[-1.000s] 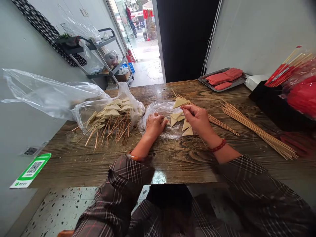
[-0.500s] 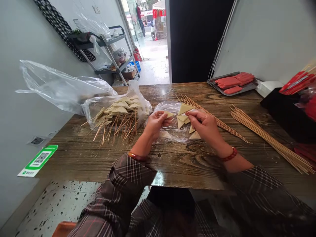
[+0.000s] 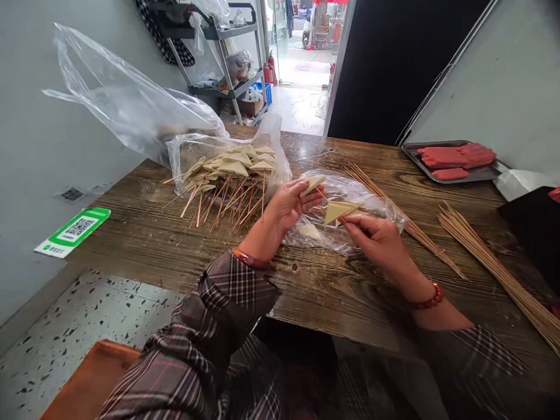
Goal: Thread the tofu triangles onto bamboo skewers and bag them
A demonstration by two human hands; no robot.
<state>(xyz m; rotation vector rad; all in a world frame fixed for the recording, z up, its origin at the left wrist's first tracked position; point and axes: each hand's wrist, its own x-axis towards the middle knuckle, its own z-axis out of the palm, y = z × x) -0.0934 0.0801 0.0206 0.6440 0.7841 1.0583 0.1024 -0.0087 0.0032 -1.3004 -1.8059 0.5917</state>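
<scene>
My left hand [image 3: 289,204] pinches a pale yellow triangular slice [image 3: 312,185] between thumb and fingers. A thin wooden skewer [image 3: 322,195] runs from that slice toward my right hand [image 3: 371,233], whose fingertips are closed on its lower end. Close to the right fingertips are further triangular slices [image 3: 336,211]; whether they rest on the bag or touch the fingers I cannot tell. Beneath both hands a clear plastic bag [image 3: 345,188] lies flat. Left of my left hand, an open plastic bag [image 3: 275,153] holds a heap of skewered triangular slices [image 3: 231,169], sticks pointing toward me.
Two bundles of bare skewers lie to the right, a nearer-middle bundle [image 3: 420,233] and a thicker bundle [image 3: 494,256]. Behind them stands a dark tray [image 3: 431,170] of red sticks. A green QR card [image 3: 74,230] sits at the table's left edge. A shelf cart [image 3: 227,87] stands beyond.
The view has shifted, so the table sits further left and higher. My left hand has turned palm-up with its slice, and the skewer now shows between the hands.
</scene>
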